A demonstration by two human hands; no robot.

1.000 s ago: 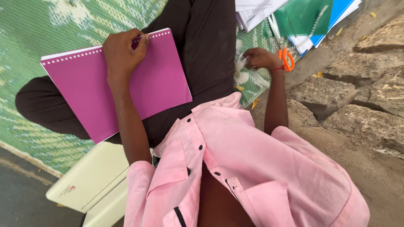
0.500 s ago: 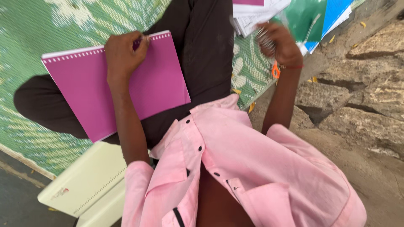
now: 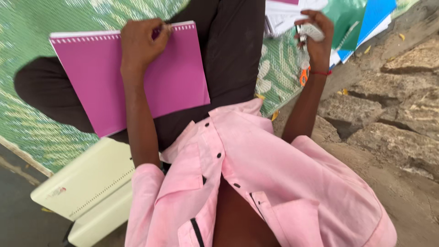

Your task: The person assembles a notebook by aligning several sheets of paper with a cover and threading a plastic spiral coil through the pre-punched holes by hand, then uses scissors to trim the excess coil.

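A green patterned mat (image 3: 41,132) covers the ground. A cream plastic case (image 3: 87,183) lies at its lower left edge. Loose white papers (image 3: 281,16) with green and blue folders (image 3: 366,23) lie near its upper right edge, beside rough stones (image 3: 393,114).

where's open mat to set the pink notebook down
Bare green mat lies above and left of the pink notebook. Crowded at top right: the paper stack and blue and green covers around the right hand.
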